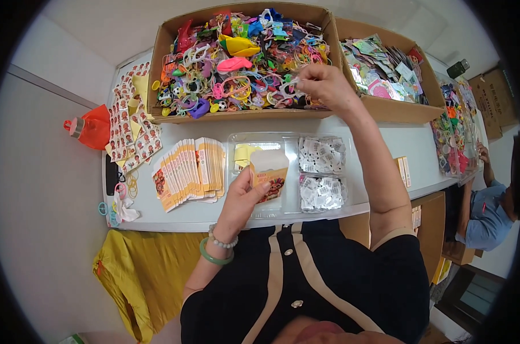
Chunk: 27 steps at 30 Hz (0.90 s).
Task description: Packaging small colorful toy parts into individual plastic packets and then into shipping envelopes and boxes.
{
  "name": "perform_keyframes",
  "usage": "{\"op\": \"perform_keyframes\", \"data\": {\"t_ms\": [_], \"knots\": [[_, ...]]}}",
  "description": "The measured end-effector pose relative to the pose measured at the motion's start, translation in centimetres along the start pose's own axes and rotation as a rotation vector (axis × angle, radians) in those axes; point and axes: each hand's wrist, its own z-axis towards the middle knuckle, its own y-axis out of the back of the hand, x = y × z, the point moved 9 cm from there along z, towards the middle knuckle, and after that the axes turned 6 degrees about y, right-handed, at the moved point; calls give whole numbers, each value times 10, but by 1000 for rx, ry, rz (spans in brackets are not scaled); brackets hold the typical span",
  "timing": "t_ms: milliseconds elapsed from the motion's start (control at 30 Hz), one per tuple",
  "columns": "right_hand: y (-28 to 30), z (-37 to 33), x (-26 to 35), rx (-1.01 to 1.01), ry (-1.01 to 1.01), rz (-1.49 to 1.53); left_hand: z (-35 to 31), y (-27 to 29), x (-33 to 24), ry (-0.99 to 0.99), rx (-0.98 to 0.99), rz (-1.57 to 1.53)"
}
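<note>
Left hand [242, 198]: clamped on a small orange-and-white printed paper carton [273, 176], thumb across the front face. A clear plastic tray [293, 202] lies beneath and to the right of this hand; a fanned row of flat orange-and-white paper cartons [188, 172] lies to its left. Right hand [324, 86]: over multicoloured small plastic trinkets [237, 80] in a brown cardboard box [242, 117] beneath it; fingertips bunched, grip on any item cannot be told.
</note>
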Motion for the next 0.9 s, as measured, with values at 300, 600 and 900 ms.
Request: {"op": "perform_keyframes", "data": {"t_ms": [300, 600, 900], "knots": [[-20, -46, 40, 257, -171, 1030, 18, -21, 16, 85, 36, -35], [-61, -110, 38, 317, -183, 562, 14, -44, 14, 83, 191, -65], [-38, -133, 79, -12, 508, -359, 16, -36, 13, 68, 178, -137]]}}
